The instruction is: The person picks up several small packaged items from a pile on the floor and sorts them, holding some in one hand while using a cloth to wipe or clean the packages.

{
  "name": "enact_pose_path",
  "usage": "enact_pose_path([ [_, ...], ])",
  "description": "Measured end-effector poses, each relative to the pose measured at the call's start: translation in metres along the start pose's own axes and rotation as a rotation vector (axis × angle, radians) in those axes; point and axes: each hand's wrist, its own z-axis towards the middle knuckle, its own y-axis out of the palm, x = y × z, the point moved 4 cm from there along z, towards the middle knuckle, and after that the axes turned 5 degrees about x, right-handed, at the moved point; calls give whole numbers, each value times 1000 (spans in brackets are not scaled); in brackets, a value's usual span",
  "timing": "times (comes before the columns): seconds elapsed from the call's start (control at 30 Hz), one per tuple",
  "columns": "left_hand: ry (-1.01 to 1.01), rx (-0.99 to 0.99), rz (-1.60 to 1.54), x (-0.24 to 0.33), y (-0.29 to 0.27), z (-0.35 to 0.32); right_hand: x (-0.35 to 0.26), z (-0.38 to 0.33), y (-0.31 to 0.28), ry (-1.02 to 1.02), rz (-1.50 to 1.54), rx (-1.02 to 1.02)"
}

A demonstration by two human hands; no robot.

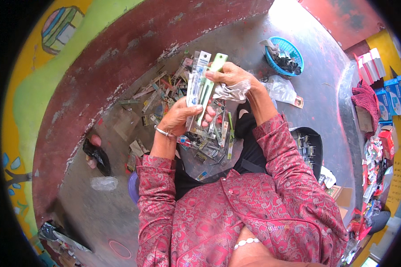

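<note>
My left hand [179, 118]: grip closed around the lower part of a bundle of long narrow packets [199, 84], clear-fronted with white and pale green cards, held upright in front of me; a metal bangle [161, 131] at that wrist; my right hand [229, 76]: grip pinching the top of the pale green packet in the same bundle, with a crumpled scrap of clear plastic [231, 92] caught under the fingers; both sleeves red, paisley-patterned.

Directly beneath the bundle: a loose heap of similar small packets [173, 95] spread over the grey concrete floor [307, 84], reaching from my lap to the foot of a dark red wall [133, 40]; just right of my right hand, a clear plastic bag [280, 88] on the floor; beyond it, a blue plastic basket [284, 55] holding dark items; at my right side, a black container [311, 149] with more small pieces, contents too small to tell; at my left, a black plastic bag [98, 156] and a clear one [103, 182] on the floor; far right, stacked boxes [387, 82], blue and red-and-white.
</note>
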Motion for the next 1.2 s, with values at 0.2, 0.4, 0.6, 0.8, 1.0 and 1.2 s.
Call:
enact_pose_path([
  [0.2,21,-12,38,4,3,0,5,2,-12,-80,-65,134],
  [0.4,18,98,12,1,-7,-8,-39,-35,-17,-617,-365,889],
  [0.6,37,116,176,-12,-8,-14,-11,-30,69,-999,-1173,418],
  [0.8,-87,94,143,-11,6,-16,-19,-14,33,-923,-1096,717],
  [1.0,-70,33,-18,-11,-2,-14,-45,-27,-25,-927,-980,1144],
  [1.2,-104,19,35,-20,-7,-7,-15,-38,73,-1104,-1109,317],
])
